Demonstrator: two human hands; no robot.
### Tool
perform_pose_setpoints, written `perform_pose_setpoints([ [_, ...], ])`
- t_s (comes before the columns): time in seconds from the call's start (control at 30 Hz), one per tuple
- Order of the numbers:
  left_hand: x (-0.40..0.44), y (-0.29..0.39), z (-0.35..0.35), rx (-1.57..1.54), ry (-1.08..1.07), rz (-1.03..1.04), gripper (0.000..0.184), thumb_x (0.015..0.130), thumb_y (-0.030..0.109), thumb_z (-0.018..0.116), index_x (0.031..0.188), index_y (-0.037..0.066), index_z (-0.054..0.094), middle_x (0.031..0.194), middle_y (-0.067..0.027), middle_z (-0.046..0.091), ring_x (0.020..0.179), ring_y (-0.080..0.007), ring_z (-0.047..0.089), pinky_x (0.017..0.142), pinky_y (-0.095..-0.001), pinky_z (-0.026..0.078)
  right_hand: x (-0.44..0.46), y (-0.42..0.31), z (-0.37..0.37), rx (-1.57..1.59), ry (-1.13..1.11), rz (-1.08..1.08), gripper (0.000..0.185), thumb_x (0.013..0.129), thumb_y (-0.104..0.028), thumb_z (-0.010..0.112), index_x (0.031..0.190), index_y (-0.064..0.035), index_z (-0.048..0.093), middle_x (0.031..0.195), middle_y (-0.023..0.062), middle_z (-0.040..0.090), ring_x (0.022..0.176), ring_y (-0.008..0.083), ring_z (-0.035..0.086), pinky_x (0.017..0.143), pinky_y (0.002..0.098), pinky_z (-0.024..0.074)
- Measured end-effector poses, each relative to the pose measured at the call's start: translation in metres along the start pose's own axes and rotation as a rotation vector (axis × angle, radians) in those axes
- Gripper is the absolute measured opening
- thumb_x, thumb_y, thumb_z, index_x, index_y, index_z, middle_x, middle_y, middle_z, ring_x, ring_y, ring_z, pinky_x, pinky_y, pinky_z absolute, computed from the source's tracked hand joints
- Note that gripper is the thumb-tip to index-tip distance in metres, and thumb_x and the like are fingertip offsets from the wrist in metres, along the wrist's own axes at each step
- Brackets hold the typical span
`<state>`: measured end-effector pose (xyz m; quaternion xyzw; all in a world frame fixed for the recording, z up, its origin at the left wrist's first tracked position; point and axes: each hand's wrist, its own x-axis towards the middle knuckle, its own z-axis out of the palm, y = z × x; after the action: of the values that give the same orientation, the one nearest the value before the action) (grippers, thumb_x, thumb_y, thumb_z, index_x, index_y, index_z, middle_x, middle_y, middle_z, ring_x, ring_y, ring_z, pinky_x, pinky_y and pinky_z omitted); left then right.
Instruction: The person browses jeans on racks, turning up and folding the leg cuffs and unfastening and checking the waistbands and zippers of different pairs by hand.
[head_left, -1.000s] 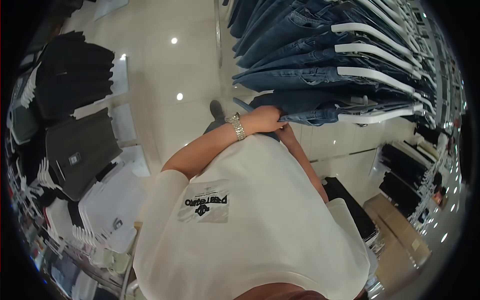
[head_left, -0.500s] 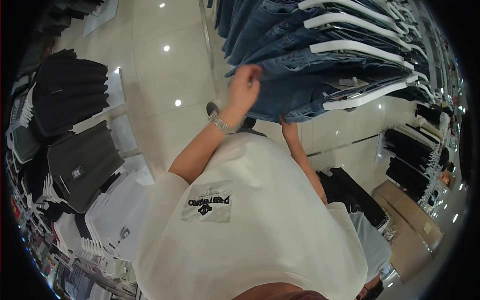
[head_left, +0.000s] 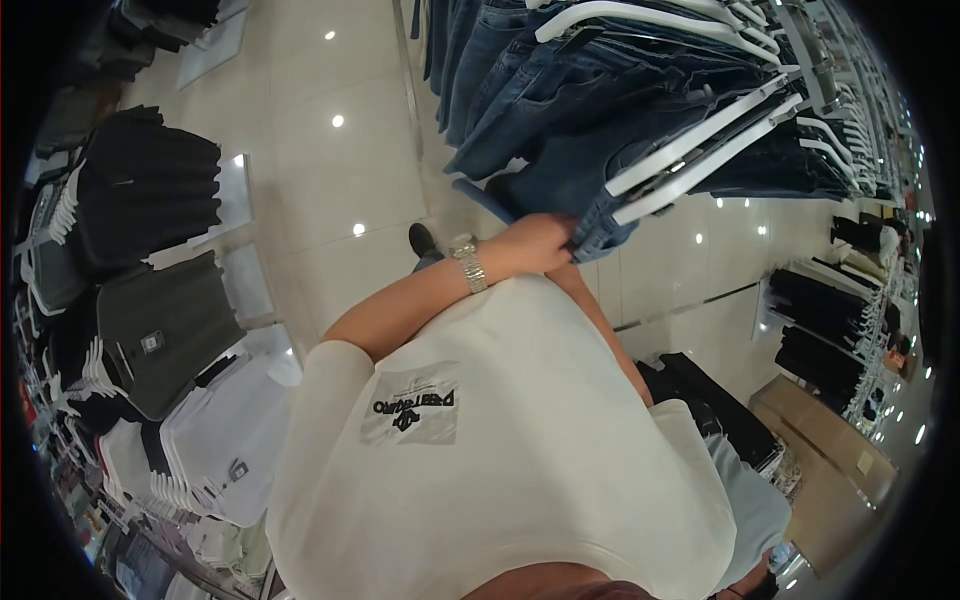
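Note:
A pair of dark blue jeans [head_left: 572,168] hangs at the near end of a row, turned towards me. My left hand [head_left: 548,242], a metal-band watch [head_left: 468,263] on its wrist, has its fingers curled closed on the near edge of the jeans. My right forearm [head_left: 603,325] reaches up to the same spot, but the right hand is hidden behind the left hand and the denim. Two white hangers [head_left: 700,136] slant side by side just above the held edge.
More jeans [head_left: 490,75] on white hangers fill the metal rack [head_left: 805,50]. Dark and white garments [head_left: 150,190] hang at the left. At lower right are a cardboard box [head_left: 825,440], black garments [head_left: 715,400] and another person's grey clothing [head_left: 745,500].
My left hand has come down and right onto the jeans' edge, covering my right hand. The near hangers have swung to a steeper slant, away from the others.

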<state>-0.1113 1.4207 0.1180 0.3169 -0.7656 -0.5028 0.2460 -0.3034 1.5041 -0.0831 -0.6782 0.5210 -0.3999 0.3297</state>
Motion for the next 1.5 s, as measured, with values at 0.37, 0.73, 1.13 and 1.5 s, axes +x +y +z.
perform_pose_setpoints([
  [0.37, 0.011, 0.026, 0.021, -0.134, -0.198, 0.100, 0.026, 0.081, 0.012, 0.056, 0.099, -0.007, 0.061, 0.096, -0.0263, 0.063, 0.091, -0.0419, 0.062, 0.082, -0.0451, 0.050, -0.022, -0.016, -0.005, -0.117, -0.001, 0.215, 0.041, 0.094, -0.024, 0.060, 0.129, -0.0046, 0.054, 0.118, 0.0186, 0.064, 0.108, 0.0322, 0.062, 0.091, 0.0408, 0.0470],
  [0.73, -0.020, -0.006, -0.022, -0.165, -0.077, -0.069, 0.029, 0.087, 0.010, 0.052, 0.115, 0.002, 0.061, 0.105, -0.0205, 0.065, 0.100, -0.0356, 0.063, 0.087, -0.0406, 0.050, -0.010, -0.028, -0.001, -0.308, 0.182, 0.411, 0.032, 0.093, -0.029, 0.058, 0.113, -0.0047, 0.061, 0.107, 0.0224, 0.067, 0.099, 0.0394, 0.065, 0.083, 0.0470, 0.0491],
  [1.13, -0.062, -0.080, -0.099, -0.405, 0.335, -0.249, 0.039, 0.093, 0.000, 0.044, 0.132, -0.002, 0.050, 0.128, -0.0155, 0.060, 0.121, -0.0225, 0.056, 0.103, -0.0325, 0.043, 0.002, -0.023, 0.047, -0.481, 0.306, 0.658, 0.038, 0.087, -0.036, 0.062, 0.106, -0.0029, 0.066, 0.103, 0.0291, 0.066, 0.100, 0.0472, 0.062, 0.085, 0.0507, 0.0499],
  [1.5, -0.030, -0.067, -0.148, -0.324, 0.351, -0.206, 0.042, 0.094, 0.008, 0.056, 0.134, -0.001, 0.048, 0.130, -0.0172, 0.057, 0.123, -0.0265, 0.056, 0.100, -0.0353, 0.046, 0.035, -0.006, 0.077, -0.509, 0.306, 0.538, 0.036, 0.086, -0.031, 0.065, 0.110, -0.0046, 0.065, 0.108, 0.0261, 0.066, 0.103, 0.0460, 0.061, 0.087, 0.0505, 0.0500],
])
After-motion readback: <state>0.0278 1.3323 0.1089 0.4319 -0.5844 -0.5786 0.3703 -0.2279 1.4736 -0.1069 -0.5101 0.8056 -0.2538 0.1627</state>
